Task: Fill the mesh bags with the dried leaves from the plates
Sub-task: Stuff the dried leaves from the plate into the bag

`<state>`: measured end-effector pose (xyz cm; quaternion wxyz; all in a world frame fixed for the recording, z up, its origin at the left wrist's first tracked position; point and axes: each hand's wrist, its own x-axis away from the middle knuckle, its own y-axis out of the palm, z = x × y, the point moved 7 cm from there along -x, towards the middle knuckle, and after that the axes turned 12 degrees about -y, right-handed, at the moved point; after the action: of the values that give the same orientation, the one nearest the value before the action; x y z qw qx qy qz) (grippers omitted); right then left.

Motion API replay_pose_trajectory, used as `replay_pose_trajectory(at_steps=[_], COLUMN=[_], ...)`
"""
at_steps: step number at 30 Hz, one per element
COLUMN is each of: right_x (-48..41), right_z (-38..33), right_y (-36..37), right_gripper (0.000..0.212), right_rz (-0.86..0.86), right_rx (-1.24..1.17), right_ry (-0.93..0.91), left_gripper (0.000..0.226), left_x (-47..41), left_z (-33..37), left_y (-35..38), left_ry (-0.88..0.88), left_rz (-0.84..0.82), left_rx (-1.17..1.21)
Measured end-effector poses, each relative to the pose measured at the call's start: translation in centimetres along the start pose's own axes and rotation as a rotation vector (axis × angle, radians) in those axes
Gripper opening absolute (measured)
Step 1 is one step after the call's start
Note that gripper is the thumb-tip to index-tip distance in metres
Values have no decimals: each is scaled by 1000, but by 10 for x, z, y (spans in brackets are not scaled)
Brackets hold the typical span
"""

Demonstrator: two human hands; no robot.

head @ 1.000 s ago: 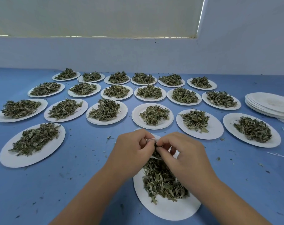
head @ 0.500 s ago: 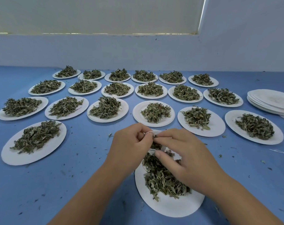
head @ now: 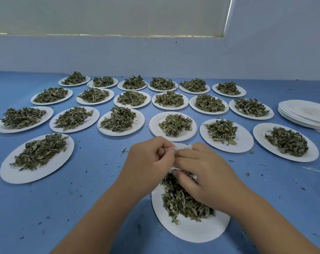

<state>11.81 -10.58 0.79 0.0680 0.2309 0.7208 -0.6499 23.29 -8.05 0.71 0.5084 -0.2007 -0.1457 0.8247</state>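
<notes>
A white paper plate (head: 188, 230) with a heap of dried green leaves (head: 181, 200) lies right in front of me on the blue table. Above its far edge my left hand (head: 148, 160) and my right hand (head: 206, 173) meet, both pinching a small white mesh bag (head: 181, 147). Only the bag's top edge shows between the fingers; the rest is hidden by my hands. My right hand's lower fingers rest on the leaves.
Several more plates of dried leaves (head: 119, 120) stand in three rows across the table, with one at the near left (head: 36, 158). A stack of empty plates (head: 305, 114) sits at the right edge. White strings (head: 314, 169) and leaf crumbs lie scattered about.
My right hand has slid left and down over the leaves, and more of the white bag now shows above the fingers. The left hand has kept its pinch.
</notes>
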Motion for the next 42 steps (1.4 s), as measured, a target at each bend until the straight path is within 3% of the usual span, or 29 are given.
replay_pose_trajectory(at_steps=[6, 8, 11, 14, 25, 35, 42], right_x=[20, 24, 24, 25, 21, 23, 27], right_z=[1, -1, -6, -14, -24, -13, 7], right_y=[-28, -27, -5, 11, 24, 20, -2], right_gripper=[15, 19, 48, 65, 24, 20, 15], right_rz=[205, 130, -109, -211, -312, -217, -89], right_rx=[-54, -53, -17, -1, -7, -124, -381], right_ry=[57, 93, 135, 116, 67, 53, 212], left_gripper=[16, 16, 14, 14, 13, 12, 12], left_x=[-2, -5, -8, -8, -7, -7, -5], left_z=[1, -1, -4, -6, -7, -6, -2], left_y=[-17, -24, -30, -30, -22, -19, -19], left_ry=[46, 37, 18, 23, 37, 59, 111], left_rz=[104, 139, 168, 169, 133, 120, 156], left_rx=[-60, -54, -66, -89, -137, -184, -263])
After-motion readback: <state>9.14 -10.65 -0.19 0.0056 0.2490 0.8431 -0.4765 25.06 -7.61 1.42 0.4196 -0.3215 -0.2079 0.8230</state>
